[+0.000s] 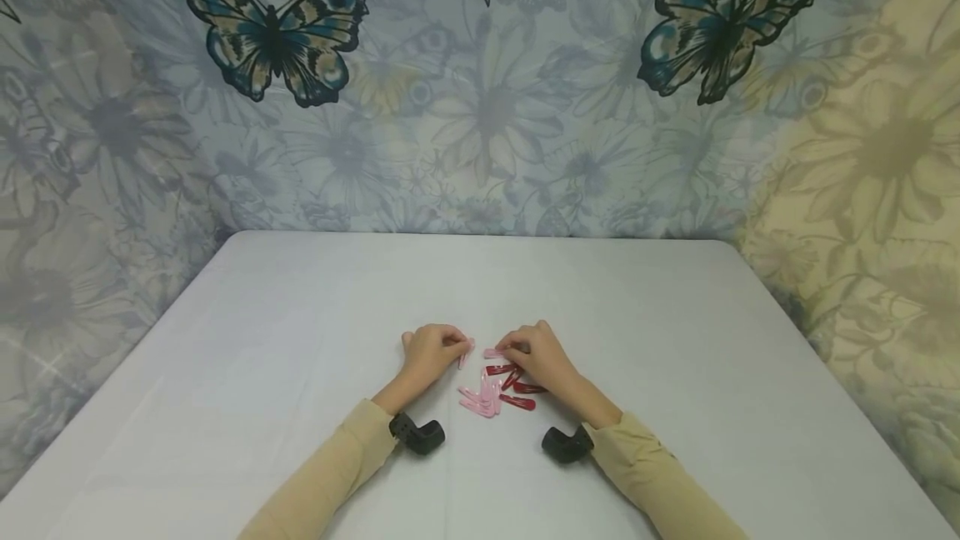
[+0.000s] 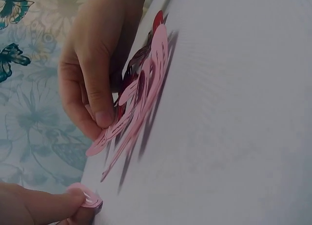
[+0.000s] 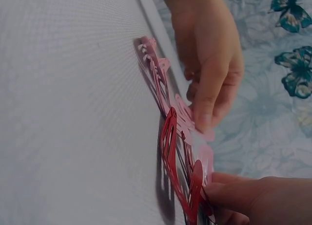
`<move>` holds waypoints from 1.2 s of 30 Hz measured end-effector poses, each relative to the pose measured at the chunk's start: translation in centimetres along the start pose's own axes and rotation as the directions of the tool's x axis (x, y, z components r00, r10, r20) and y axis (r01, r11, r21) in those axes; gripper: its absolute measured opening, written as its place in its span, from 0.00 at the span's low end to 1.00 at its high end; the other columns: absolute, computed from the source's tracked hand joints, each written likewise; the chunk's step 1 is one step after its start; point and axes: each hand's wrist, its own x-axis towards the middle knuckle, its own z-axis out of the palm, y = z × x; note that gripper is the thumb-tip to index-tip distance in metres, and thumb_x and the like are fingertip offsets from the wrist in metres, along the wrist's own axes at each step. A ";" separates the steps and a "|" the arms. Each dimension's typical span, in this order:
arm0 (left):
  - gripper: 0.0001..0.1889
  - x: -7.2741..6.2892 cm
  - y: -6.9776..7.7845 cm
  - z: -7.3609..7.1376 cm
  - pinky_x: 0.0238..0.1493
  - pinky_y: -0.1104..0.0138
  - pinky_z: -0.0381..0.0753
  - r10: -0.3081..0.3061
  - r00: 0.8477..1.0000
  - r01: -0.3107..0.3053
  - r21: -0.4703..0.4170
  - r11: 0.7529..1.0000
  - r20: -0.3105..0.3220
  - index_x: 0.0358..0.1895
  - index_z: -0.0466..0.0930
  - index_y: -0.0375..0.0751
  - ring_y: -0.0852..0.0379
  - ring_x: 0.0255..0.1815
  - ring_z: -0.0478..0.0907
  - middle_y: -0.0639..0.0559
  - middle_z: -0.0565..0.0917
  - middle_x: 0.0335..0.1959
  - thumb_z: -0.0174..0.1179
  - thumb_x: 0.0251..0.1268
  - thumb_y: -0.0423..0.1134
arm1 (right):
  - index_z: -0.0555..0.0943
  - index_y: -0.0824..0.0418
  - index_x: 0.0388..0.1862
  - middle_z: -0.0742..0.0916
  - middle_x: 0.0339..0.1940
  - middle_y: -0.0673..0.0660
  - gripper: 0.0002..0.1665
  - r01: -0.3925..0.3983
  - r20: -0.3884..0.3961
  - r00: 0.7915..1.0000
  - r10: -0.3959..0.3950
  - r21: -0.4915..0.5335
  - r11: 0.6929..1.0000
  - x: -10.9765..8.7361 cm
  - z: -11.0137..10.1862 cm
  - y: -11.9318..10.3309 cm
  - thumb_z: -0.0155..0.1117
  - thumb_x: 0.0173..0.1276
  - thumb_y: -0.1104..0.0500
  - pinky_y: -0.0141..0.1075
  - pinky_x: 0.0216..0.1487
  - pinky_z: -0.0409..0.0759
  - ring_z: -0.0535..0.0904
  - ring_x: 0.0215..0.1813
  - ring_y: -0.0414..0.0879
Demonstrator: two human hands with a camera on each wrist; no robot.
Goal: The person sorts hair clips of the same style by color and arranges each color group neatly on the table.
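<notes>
Pink and red snap hair clips lie in a loose group on the white table, between the two hands. Left hand [image 1: 433, 352] pinches a pink hair clip [image 1: 467, 354] between thumb and finger, left of the group; that clip's rounded end shows in the left wrist view. At the group's far side, the right hand [image 1: 542, 355] pinches another pink hair clip [image 1: 492, 353], its fingers curled over the clip's right end. Under and beside this hand lie several red hair clips [image 1: 519, 402]. Nearer the person, several pink hair clips [image 1: 480, 405] overlap one another.
The white table [image 1: 300, 298] runs back to a wall hung with butterfly and flower cloth [image 1: 487, 148]. Dark wrist cameras [image 1: 422, 435] sit by both beige sleeves [image 1: 330, 457], low over the tabletop.
</notes>
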 end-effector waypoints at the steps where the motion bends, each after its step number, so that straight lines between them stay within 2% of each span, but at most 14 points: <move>1: 0.07 0.1 0.0 0.0 0.37 0.63 0.53 0.002 1.000 -0.002 -0.005 1.000 0.001 0.29 0.87 0.41 0.53 0.30 0.78 0.48 0.87 0.26 0.67 0.59 0.40 | 0.88 0.60 0.31 0.90 0.32 0.56 0.04 -0.006 -0.003 1.000 0.006 -0.004 1.000 0.0 0.0 0.0 0.70 0.59 0.66 0.31 0.35 0.57 0.62 0.31 0.41; 7: 0.08 0.4 -0.2 -0.5 0.42 0.60 0.61 0.019 0.999 -0.022 -0.079 0.997 -0.033 0.32 0.85 0.39 0.49 0.35 0.81 0.44 0.88 0.30 0.64 0.63 0.41 | 0.89 0.61 0.32 0.90 0.31 0.57 0.03 -0.047 -0.012 0.999 0.047 -0.006 0.999 -0.1 -0.1 -0.4 0.70 0.59 0.66 0.30 0.33 0.56 0.61 0.30 0.42; 9: 0.08 0.6 -0.3 -0.7 0.42 0.61 0.62 0.028 0.999 -0.032 -0.107 0.994 -0.044 0.33 0.84 0.38 0.51 0.32 0.80 0.44 0.87 0.28 0.63 0.64 0.41 | 0.89 0.61 0.32 0.90 0.31 0.57 0.03 -0.052 -0.006 0.999 0.052 0.000 0.999 -0.1 0.0 -0.5 0.70 0.59 0.65 0.30 0.33 0.56 0.60 0.30 0.42; 13: 0.08 0.9 -0.5 -1.0 0.32 0.69 0.63 0.051 0.998 -0.056 -0.165 0.985 -0.039 0.36 0.82 0.36 0.60 0.21 0.70 0.42 0.85 0.22 0.60 0.68 0.38 | 0.89 0.61 0.32 0.89 0.28 0.57 0.03 -0.050 -0.004 0.999 0.050 -0.003 0.999 -0.1 0.0 -0.5 0.70 0.59 0.65 0.30 0.33 0.55 0.59 0.29 0.42; 16: 0.07 1.1 -0.5 -1.0 0.22 0.72 0.62 0.075 0.996 -0.083 -0.193 0.978 -0.044 0.37 0.80 0.34 0.63 0.17 0.65 0.40 0.85 0.21 0.58 0.69 0.36 | 0.89 0.61 0.32 0.88 0.25 0.56 0.03 -0.049 -0.014 0.999 0.049 -0.017 0.999 0.1 -0.1 -0.4 0.70 0.59 0.66 0.30 0.33 0.55 0.60 0.29 0.42; 17: 0.07 1.1 -0.4 -1.1 0.21 0.73 0.62 0.075 0.996 -0.082 -0.195 0.977 -0.046 0.37 0.80 0.34 0.63 0.17 0.64 0.39 0.85 0.21 0.58 0.69 0.36 | 0.89 0.61 0.32 0.88 0.24 0.56 0.03 -0.048 -0.016 0.999 0.047 -0.019 0.999 0.1 -0.2 -0.4 0.70 0.59 0.66 0.30 0.33 0.55 0.60 0.29 0.42; 23: 0.06 1.3 -0.6 -1.5 0.21 0.73 0.62 0.022 1.000 -0.024 -0.164 0.986 -0.010 0.39 0.82 0.32 0.63 0.16 0.63 0.40 0.83 0.19 0.61 0.65 0.32 | 0.89 0.61 0.34 0.87 0.24 0.56 0.04 -0.072 0.009 0.997 0.073 -0.019 0.997 0.0 -0.5 -0.5 0.70 0.60 0.65 0.30 0.33 0.57 0.61 0.30 0.42; 29: 0.08 1.6 -0.9 -2.4 0.21 0.72 0.62 -0.044 0.998 0.051 -0.179 0.983 0.043 0.41 0.83 0.32 0.63 0.15 0.63 0.39 0.82 0.19 0.63 0.60 0.30 | 0.89 0.61 0.34 0.87 0.24 0.55 0.04 -0.093 0.014 0.996 0.093 -0.018 0.996 -0.2 -0.5 -0.6 0.70 0.60 0.64 0.30 0.34 0.58 0.61 0.31 0.43; 36: 0.10 1.7 -1.7 -3.2 0.21 0.71 0.62 -0.100 0.994 0.105 -0.134 0.985 0.047 0.45 0.84 0.36 0.62 0.17 0.64 0.41 0.85 0.24 0.61 0.63 0.34 | 0.89 0.60 0.33 0.88 0.28 0.56 0.03 -0.109 0.007 0.994 0.109 -0.009 0.994 -0.2 -0.3 -0.7 0.70 0.60 0.65 0.31 0.34 0.57 0.60 0.31 0.43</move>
